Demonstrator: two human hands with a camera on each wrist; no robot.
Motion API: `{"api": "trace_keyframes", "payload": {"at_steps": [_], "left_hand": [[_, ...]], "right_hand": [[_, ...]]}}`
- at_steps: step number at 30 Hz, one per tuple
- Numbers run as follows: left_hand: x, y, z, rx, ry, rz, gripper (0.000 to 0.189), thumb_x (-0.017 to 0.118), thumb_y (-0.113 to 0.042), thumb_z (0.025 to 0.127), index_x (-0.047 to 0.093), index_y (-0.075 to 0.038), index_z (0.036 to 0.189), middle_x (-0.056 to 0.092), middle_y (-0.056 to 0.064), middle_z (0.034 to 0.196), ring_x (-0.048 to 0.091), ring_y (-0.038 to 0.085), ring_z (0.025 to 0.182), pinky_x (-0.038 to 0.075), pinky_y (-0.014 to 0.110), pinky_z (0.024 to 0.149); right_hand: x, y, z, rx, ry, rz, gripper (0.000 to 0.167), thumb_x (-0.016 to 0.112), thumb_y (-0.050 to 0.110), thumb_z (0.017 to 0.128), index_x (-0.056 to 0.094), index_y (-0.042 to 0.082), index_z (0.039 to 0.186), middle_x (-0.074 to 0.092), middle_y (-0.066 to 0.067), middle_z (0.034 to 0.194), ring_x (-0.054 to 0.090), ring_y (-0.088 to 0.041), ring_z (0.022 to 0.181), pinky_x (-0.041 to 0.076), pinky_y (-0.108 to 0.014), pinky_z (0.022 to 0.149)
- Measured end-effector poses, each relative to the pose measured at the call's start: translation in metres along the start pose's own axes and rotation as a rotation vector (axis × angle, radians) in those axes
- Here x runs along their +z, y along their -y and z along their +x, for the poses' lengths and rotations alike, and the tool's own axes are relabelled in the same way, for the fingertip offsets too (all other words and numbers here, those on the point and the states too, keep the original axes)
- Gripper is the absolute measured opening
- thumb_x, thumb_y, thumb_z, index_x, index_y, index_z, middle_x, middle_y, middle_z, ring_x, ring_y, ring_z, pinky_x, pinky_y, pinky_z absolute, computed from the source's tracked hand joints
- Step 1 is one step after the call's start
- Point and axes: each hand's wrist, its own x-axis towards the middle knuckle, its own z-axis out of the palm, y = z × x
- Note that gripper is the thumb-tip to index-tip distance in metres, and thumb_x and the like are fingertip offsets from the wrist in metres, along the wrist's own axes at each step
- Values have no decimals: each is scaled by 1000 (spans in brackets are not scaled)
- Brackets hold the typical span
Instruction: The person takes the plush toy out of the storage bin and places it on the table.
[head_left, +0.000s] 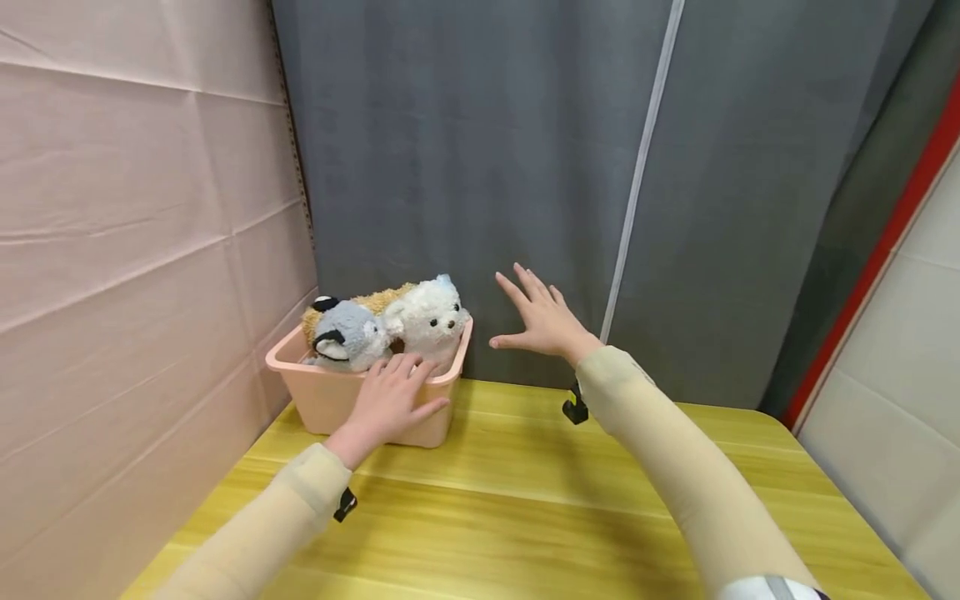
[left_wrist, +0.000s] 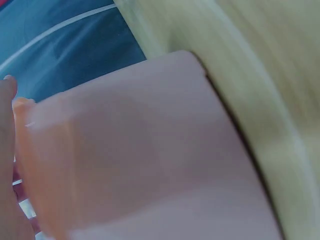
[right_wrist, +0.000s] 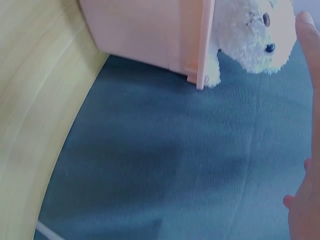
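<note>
A pink plastic bin stands at the back left of the table, filled with plush toys. In it are a grey-and-white plush with black ears, a white plush bear and a tan fluffy one behind them. My left hand is at the bin's front rim, fingers extended toward the toys. The left wrist view shows the bin's wall close up. My right hand is raised to the right of the bin, fingers spread and holding nothing. In the right wrist view the white bear's face appears beyond the fingers.
The yellow wood-grain table runs toward me under both arms. A grey curtain hangs along the back, a pink cloth wall along the left. At right are a white panel and a red strip.
</note>
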Motion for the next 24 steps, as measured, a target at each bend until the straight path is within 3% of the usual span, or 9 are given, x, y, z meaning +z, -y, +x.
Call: {"api": "trace_keyframes", "payload": {"at_steps": [7,16,24], "left_hand": [[19,5,-8,-51,-48,-23,52,53,-62,89,57,-16,112,55,5,99,53,28,95,36,47,87],[29,4,-8,-93,-227,-67,37,53,-51,92,57,-14,96,49,3,82,48,26,80,33,48,85],[38,1,-7,-128,-266,-110,36,51,-51,91,51,-15,86,44,0,79,44,25,77,30,49,84]], "right_hand": [[10,11,18,-56,-26,40,114,70,68,72,4,28,156,-6,-4,162,1,-27,147,14,-61,110],[26,18,37,-106,-84,147,119,80,60,66,10,28,156,2,-1,162,6,-23,147,19,-59,109],[34,28,55,-142,-77,186,114,83,56,66,17,31,155,6,5,162,9,-23,147,20,-61,107]]}}
